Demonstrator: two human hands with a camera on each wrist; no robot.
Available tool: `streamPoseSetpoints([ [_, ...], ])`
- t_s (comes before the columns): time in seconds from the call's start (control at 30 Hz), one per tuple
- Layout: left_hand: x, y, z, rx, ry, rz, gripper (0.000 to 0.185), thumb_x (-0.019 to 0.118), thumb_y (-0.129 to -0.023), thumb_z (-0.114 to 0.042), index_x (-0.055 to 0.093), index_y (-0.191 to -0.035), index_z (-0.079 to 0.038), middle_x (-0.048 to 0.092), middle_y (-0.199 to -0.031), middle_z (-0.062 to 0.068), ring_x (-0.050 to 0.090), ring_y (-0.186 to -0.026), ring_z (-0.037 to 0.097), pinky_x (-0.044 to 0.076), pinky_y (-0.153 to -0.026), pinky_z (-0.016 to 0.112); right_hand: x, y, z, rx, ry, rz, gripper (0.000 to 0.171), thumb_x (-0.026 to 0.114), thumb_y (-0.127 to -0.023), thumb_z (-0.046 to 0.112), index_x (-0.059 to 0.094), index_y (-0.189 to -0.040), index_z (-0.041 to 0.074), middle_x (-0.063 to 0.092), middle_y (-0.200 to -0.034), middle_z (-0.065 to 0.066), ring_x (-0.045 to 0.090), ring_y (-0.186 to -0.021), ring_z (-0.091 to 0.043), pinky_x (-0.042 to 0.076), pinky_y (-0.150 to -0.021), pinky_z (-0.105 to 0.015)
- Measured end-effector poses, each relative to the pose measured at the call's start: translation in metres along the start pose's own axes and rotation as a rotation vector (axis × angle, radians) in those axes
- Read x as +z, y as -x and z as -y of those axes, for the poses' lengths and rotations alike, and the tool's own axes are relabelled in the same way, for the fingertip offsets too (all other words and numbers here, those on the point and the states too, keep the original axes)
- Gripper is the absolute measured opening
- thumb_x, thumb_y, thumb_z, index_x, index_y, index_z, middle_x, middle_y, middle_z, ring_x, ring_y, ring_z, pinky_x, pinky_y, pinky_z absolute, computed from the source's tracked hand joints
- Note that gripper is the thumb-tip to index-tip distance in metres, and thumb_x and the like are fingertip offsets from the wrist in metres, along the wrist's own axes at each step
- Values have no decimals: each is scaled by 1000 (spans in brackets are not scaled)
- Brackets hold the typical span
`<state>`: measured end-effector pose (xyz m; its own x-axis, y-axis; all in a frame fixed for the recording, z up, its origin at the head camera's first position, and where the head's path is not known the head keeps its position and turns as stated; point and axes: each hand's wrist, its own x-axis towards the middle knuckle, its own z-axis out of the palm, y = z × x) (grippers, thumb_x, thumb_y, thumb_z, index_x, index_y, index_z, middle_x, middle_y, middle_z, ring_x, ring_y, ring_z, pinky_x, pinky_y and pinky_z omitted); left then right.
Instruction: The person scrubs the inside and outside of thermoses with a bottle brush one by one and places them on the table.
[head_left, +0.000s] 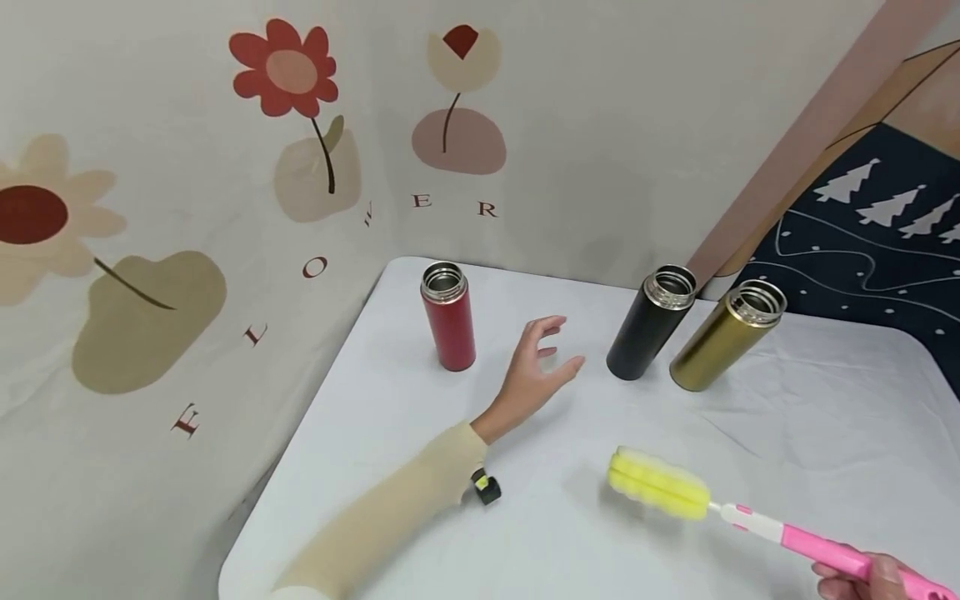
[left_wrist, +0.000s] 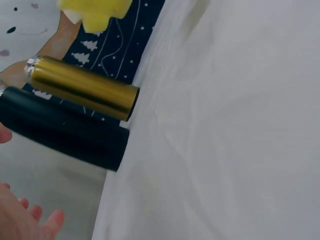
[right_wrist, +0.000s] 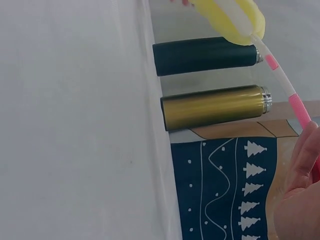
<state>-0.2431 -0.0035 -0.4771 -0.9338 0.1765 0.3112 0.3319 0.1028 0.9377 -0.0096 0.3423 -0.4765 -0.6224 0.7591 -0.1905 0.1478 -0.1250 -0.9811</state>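
Left hand (head_left: 534,367), fingers spread wide and holding nothing, hovers above the worktop (head_left: 390,392) between the red flask (head_left: 448,317) and the black flask (head_left: 649,333), its thumb turned toward the black one; the span suits closing round a flask body. Right hand (head_left: 862,575), at the lower right edge of the head view, grips the pink handle of the bottle brush (head_left: 750,521), fingers curled round it, so that the yellow sponge head (head_left: 658,483) points inward and hangs above the cloth, toward the flasks. All three flasks stand upright with lids off and steel mouths open, ready to admit the sponge. The gold flask (head_left: 726,335) stands just beside the black one, both near the far edge; the red one stands well apart to the left. A small black and yellow object (head_left: 486,486) shows at the left wrist. The worktop wears a pale, slightly creased cloth. Behind it hangs a flower-printed backdrop (head_left: 292,75) with scattered letters; at right, a dark blue panel (head_left: 870,242) with white trees.
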Motion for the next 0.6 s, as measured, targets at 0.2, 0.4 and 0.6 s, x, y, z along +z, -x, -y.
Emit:
streamPoseSetpoints([
  [0.2, -39, 32, 1, -109, 87, -124, 58, 78, -100, -11, 51, -150, 2, 52, -153, 23, 48, -144, 46, 50, -112, 55, 0, -3, -2, 14, -42, 28, 46, 66, -110, 41, 81, -77, 13, 64, -54, -7, 53, -39, -13, 24, -32, -39],
  [0.4, -70, 55, 4, -55, 87, -252, 47, 77, -97, 1, 57, -139, 8, 58, -139, 32, 56, -129, 53, 58, -101, 42, -9, -10, -6, -30, 3, 137, 48, 63, -111, 42, 82, -79, 13, 64, -55, -7, 49, -37, -14, 22, -34, -43],
  [0.6, -91, 61, 6, -17, 12, -480, 37, 78, -96, 1, 58, -126, 7, 63, -112, 24, 61, -105, 36, 54, -81, 25, -13, -16, -11, -66, 18, 186, 50, 61, -112, 42, 82, -81, 10, 64, -55, -8, 47, -37, -15, 21, -34, -44],
])
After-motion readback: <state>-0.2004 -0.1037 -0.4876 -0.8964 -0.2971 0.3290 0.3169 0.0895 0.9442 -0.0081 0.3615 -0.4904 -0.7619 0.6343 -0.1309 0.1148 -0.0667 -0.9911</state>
